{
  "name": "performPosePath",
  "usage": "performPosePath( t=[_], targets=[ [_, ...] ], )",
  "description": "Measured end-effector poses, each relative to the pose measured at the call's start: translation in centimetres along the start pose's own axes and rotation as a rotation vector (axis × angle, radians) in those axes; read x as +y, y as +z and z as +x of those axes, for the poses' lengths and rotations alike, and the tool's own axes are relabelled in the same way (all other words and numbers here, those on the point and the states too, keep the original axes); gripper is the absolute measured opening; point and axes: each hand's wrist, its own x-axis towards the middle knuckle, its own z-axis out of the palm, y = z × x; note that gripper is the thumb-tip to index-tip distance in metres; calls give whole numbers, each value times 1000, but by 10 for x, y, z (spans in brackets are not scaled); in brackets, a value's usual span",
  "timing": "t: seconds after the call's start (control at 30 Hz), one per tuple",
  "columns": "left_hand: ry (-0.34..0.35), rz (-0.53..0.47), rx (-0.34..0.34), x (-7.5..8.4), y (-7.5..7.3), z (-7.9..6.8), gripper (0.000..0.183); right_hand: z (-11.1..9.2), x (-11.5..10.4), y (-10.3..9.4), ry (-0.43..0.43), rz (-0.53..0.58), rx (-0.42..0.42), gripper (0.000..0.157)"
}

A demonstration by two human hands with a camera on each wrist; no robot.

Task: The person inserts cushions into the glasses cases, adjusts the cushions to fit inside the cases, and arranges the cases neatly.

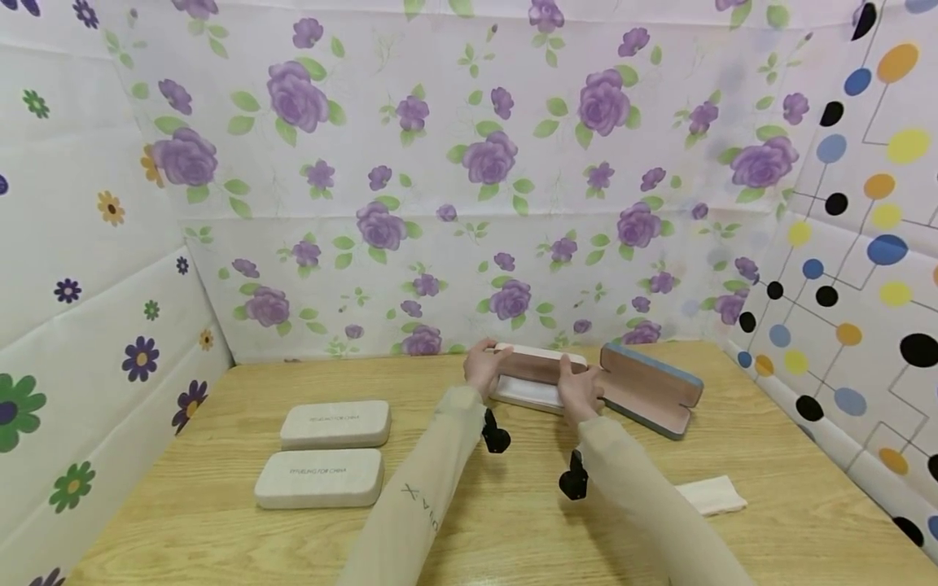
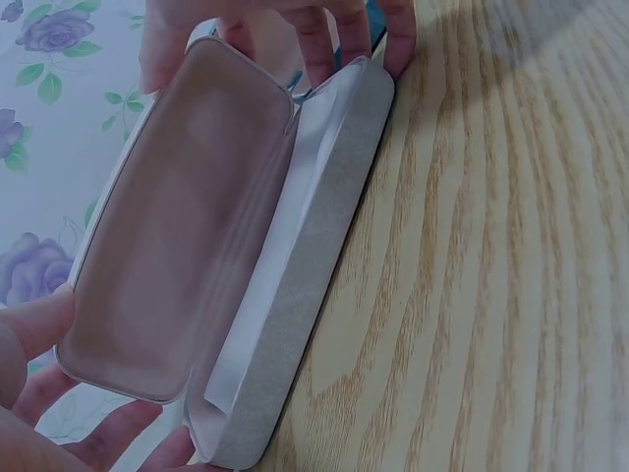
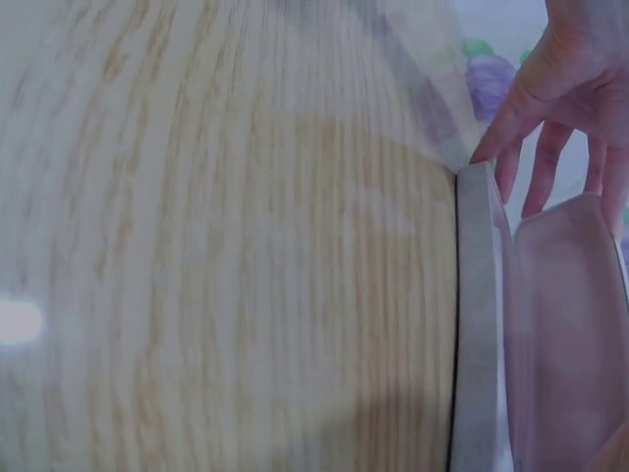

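Observation:
A light grey glasses case [image 1: 541, 368] stands with its lid raised at the back of the table, showing a dusty pink lining. White material [image 2: 278, 251] lies inside its lower half. My left hand [image 1: 482, 369] grips the case's left end, thumb at the lid's edge and fingers around the end. At the opposite end my right hand [image 1: 580, 391] holds the case, its thumb on the lid's upper edge. In the left wrist view, several fingertips of the right hand [image 2: 329, 34] reach around the far end of the base.
A blue glasses case [image 1: 648, 391], open with pink lining, sits right beside my right hand. Two closed pale cases [image 1: 337, 425] [image 1: 320, 478] lie at the left. A folded white cloth [image 1: 712, 495] lies near my right forearm. Flowered sheeting [image 1: 440, 268] rises behind the table.

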Motion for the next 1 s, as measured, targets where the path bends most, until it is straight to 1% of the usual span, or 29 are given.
performPosePath(
  t=[0.13, 0.2, 0.23, 0.43, 0.47, 0.67, 0.77, 0.83, 0.9, 1.0],
  targets=[
    [-30, -135, -7, -1, 0, -3, 42, -3, 3, 2, -19, -40, 28, 74],
    [-39, -164, -11, -2, 0, -3, 42, -3, 3, 3, -30, -57, 37, 73],
    [-36, -164, -11, -2, 0, -3, 42, -3, 3, 3, -36, -64, 40, 73],
    [33, 31, 20, -2, -4, 0, 38, -2, 1, 2, -35, -8, 27, 71],
    [38, 45, 17, -3, -5, 1, 38, -2, 1, 2, -31, -4, 24, 72],
    [53, 21, -4, -6, -8, 0, 41, -2, 3, -1, -57, 4, 24, 74],
    [62, 16, 1, -7, -8, -2, 40, -1, 5, -1, -59, 41, 32, 72],
    [61, 17, 5, -8, -7, -4, 40, -1, 7, -2, -56, 61, 42, 68],
    [62, 9, 11, -8, -7, -5, 39, -1, 7, -1, -56, 68, 52, 66],
    [66, 2, 20, -9, -7, -6, 41, 0, 7, -1, -57, 73, 54, 67]
  ],
)
